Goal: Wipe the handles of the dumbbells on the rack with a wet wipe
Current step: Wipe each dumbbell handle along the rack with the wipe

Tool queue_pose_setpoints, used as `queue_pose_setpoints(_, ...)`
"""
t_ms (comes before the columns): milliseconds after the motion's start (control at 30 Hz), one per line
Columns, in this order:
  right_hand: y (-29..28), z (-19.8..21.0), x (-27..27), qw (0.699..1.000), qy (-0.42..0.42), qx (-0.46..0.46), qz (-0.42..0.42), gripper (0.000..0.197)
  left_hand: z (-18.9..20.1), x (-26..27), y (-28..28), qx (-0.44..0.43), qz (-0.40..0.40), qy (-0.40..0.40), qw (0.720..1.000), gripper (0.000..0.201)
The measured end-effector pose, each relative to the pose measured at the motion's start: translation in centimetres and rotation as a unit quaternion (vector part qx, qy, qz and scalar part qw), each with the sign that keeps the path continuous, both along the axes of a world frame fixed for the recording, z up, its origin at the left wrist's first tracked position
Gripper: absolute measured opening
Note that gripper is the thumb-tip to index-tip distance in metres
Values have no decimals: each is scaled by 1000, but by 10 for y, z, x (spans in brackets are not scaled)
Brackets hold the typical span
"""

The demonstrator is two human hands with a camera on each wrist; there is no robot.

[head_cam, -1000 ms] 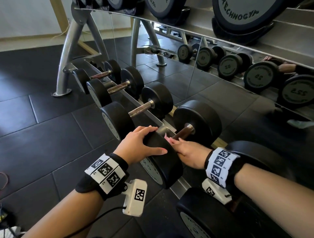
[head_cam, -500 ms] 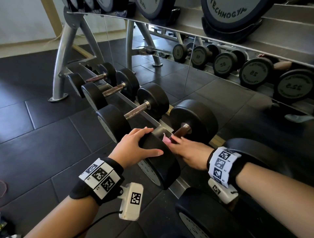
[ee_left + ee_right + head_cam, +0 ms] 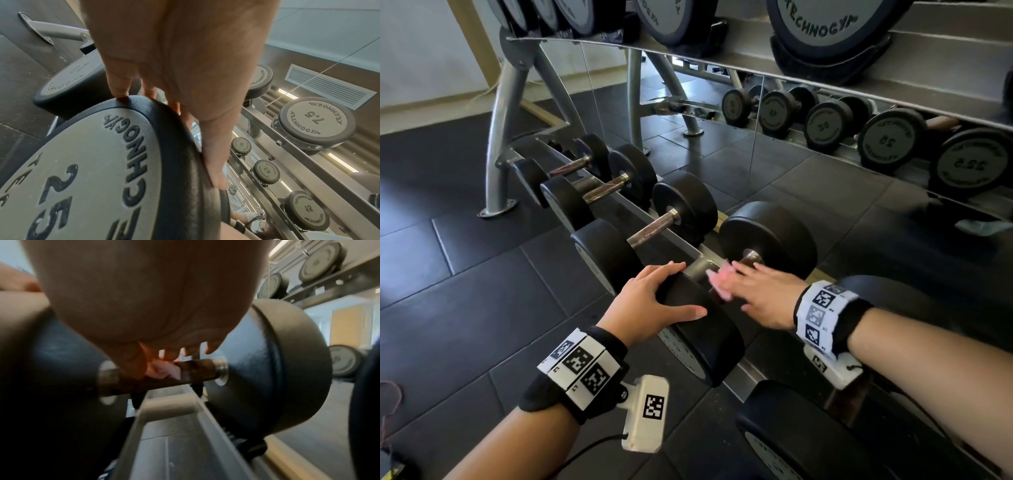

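The dumbbell (image 3: 722, 291) marked 25 sits low on the rack (image 3: 688, 246), fourth in the row on the bottom rail, and its brown, worn handle (image 3: 195, 369) is where the action is. The wet wipe (image 3: 719, 284), pale pink and crumpled, lies on that handle just inside the near weight head, and the right hand (image 3: 763, 294) is pressing it there, fingers reaching over the bar; from the right wrist view the thumb and fingertips (image 3: 193, 350) close around the wipe and the bar, though the picture is blurred and the exact grip is hard to read. The far head of the dumbbell (image 3: 770, 236) stands clear beyond the fingers, with a bit of bare handle showing next to its metal collar. On the near side, the left hand (image 3: 654, 305) is laid over the top of the near weight head (image 3: 86, 170), fingers spread wide and fairly straight, thumb stretched along the rubber rim, nothing gripped. Out from there, lighter dumbbells (image 3: 643, 233) run in a line up the rail towards the grey rack leg (image 3: 500, 137). Another heavy one (image 3: 791, 438) sits nearest the camera. Overhead, the upper shelf (image 3: 825, 68) carries bigger weights, and behind it all a mirror (image 3: 825, 144) doubles the row over the dark rubber floor tiles (image 3: 465, 291).
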State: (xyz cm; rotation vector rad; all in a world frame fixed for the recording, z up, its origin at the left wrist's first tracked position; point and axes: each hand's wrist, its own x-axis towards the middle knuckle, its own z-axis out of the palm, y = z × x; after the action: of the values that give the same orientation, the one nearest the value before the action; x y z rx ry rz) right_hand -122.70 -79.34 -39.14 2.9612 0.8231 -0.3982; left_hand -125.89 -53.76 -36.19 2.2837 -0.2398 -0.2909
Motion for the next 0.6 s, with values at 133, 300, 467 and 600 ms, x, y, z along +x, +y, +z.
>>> queue_pose_setpoints(133, -3, -1, 10, 995, -35, -79, -48, 96, 0, 0, 0, 10, -1, -3, 1000, 89)
queue_pose_setpoints(300, 11, -4, 3, 1000, 19, 1, 10, 96, -1, -1, 0, 20, 0, -10, 1000, 94)
queue_pose_setpoints(467, 5, 14, 19, 999, 12, -23, 34, 64, 0, 1, 1, 14, -3, 7, 1000, 95)
queue_pose_setpoints(600, 12, 9, 29, 999, 22, -41, 11, 42, -1, 0, 0, 14, -1, 1, 1000, 94)
